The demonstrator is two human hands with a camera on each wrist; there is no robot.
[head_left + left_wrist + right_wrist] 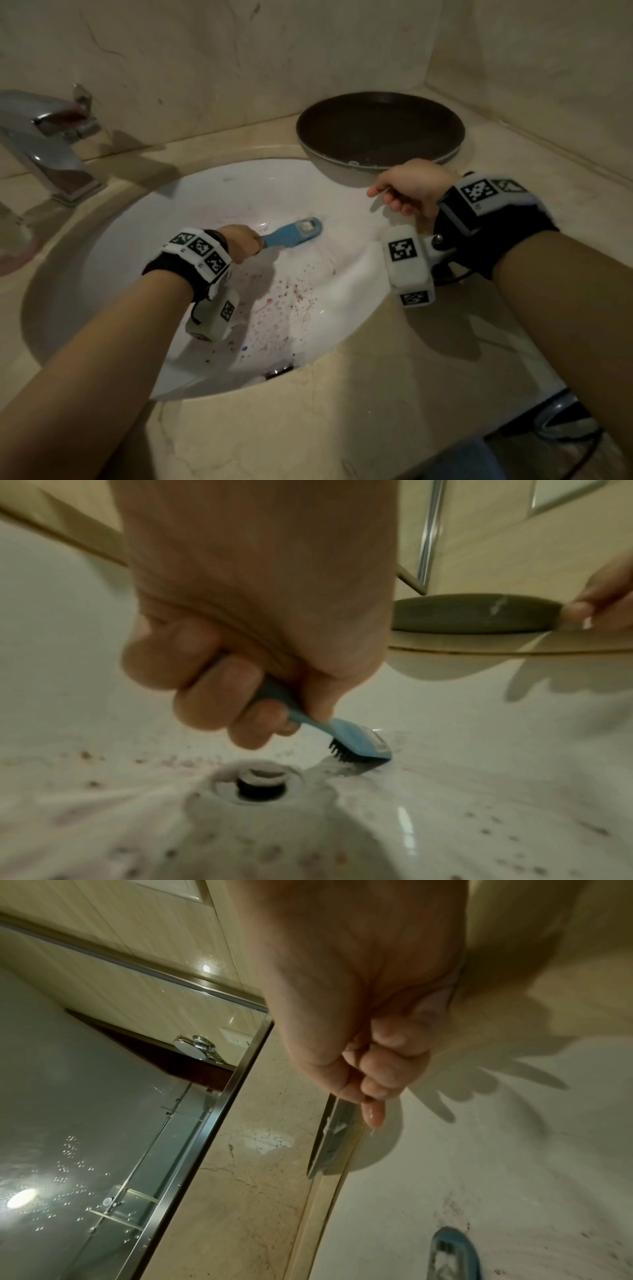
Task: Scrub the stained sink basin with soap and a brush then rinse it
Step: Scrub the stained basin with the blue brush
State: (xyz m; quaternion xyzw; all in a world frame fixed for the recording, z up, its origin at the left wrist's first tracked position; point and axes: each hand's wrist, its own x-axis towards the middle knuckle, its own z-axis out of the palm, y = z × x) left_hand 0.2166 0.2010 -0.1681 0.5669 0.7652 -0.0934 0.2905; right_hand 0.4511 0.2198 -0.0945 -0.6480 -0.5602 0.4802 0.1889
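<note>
left hand [241, 241]: fist round the handle of the blue brush [297, 232], bristles down on the sink [137, 219] wall, far side of the bowl, just beyond the drain [257, 785]. Thumb along the handle, per left wrist view.
right hand [409, 190]: loosely curled, holding nothing. Sits at the sink's far-right rim, fingertips [374, 1116] at or v. near the edge of the pan [380, 132]. Contact: can't tell.
sink: white bowl set in the beige desk [308, 428]. Reddish specks [301, 291] thick across the near half and around the drain; far half looks cleaner.
pan: dark, on the desk's far-right corner area, its near edge overhanging the sink rim.
tap [51, 144]: far-left of the desk, no water seen running.
soap: no suds or bottle visible; can't tell if any is on the brush.
stage (guess): scrub underway, near half not yet done, rinse still to come.
risk 1: pan overhang. A nudge from the right hand or a wide brush stroke could tip it into the bowl.
risk 2: wet, curved porcelain. Brush may skid w/ too much push and flick dirty water onto desk and wall.
risk 3: specks by the drain and near wall get missed, since the arm and wrist gear block the view there.
risk 4: dry scrubbing if no soap, so stains smear rather than lift.
</note>
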